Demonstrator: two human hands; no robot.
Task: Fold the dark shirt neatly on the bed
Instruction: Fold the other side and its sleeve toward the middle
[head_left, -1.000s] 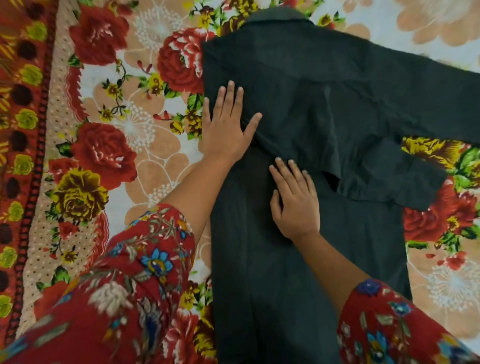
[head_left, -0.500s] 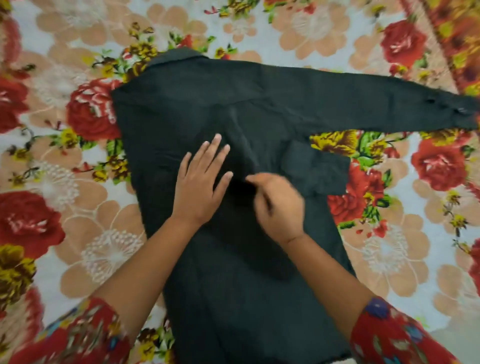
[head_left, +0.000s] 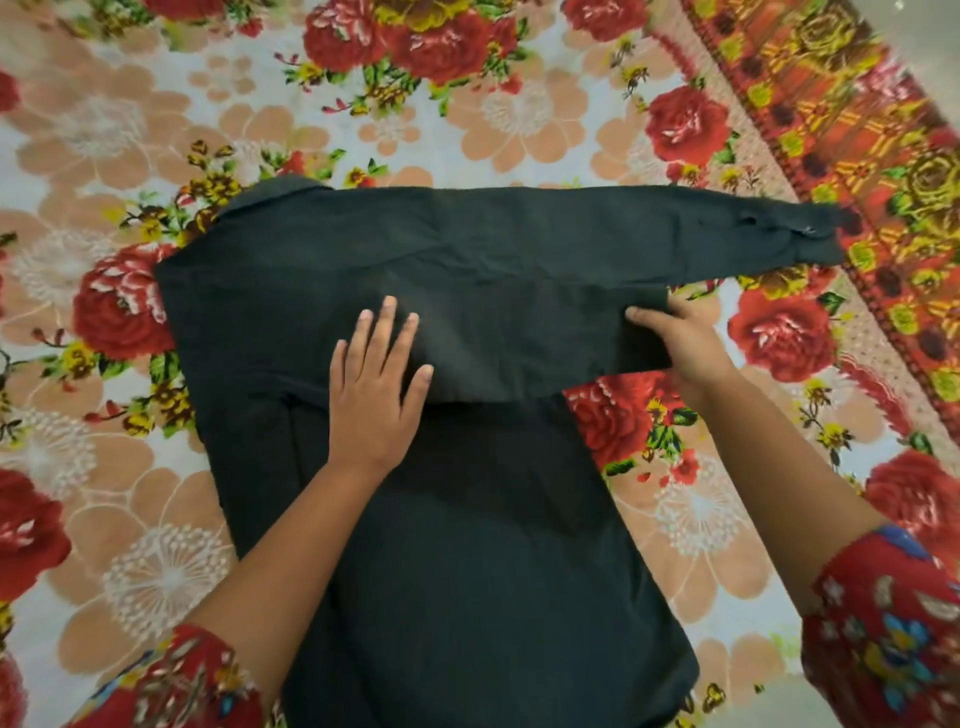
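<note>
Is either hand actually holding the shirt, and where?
The right hand grips the dark shirt at a folded sleeve's end. The left hand only presses flat.

You have nothing to read here: no text, label, brand, number or sign shows on anything in view.
</note>
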